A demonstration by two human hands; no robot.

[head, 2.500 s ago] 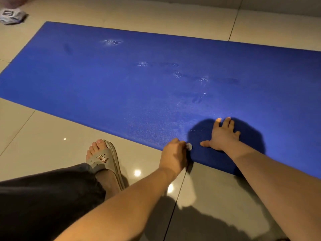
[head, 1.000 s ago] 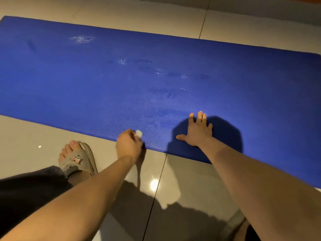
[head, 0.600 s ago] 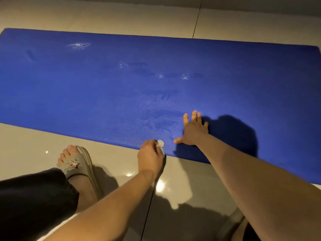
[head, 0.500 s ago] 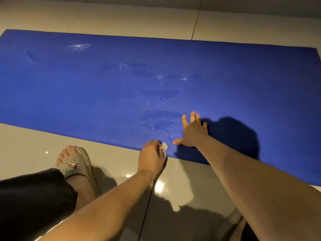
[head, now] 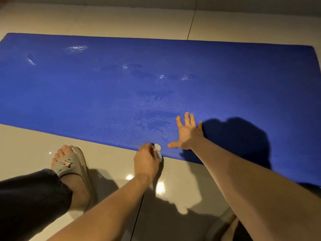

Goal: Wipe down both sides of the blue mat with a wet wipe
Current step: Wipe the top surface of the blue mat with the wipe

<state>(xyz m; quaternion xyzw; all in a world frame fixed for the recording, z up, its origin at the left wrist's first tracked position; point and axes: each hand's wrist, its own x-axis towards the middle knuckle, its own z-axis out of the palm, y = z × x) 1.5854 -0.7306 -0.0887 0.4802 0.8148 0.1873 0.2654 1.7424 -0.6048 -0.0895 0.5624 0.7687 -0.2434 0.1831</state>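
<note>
Blue mat lies flat on the tiled floor. Right hand, fingers spread wide, presses by its near edge, likely pinning it. Left hand pinches a bunched wet wipe on that edge.

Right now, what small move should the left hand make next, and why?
Probably sweep the wet wipe along the near edge of the blue mat: the left hand pinches it there, while the right hand presses flat, steadying the mat.
</note>
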